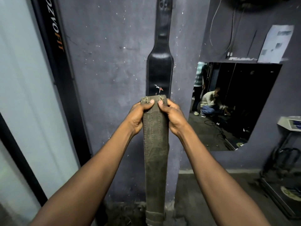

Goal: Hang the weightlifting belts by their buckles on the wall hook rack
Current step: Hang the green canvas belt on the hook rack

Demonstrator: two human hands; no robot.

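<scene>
Both forearms [97, 160] reach up and forward from the bottom of the view, close together, because the person is lifting something narrow with two hands. Behind them stands the grey wall [105, 70], scuffed and speckled. To the right, a mirror [236, 103] set in it shows people further back in the room.

Held up flat in front of that wall is a worn olive belt [156, 152]. Its top end is level with the hands and its long tail drops straight down out of sight, so its own weight keeps it plumb. Directly above, a black belt [160, 74] hangs on the wall, its wide padded part just over the olive one's top edge. Its narrow strap runs up past the top of the view, and the hook that carries it is not visible. I'd judge that one done and the olive one next to be raised.

The left hand [140, 115] and right hand [174, 116] wrap the olive belt's two edges at its upper end. Their fingers curl behind it and the thumbs [150, 101] press on the front face, likely to keep it from twisting. Whether a buckle sits at that end I cannot tell.
</scene>
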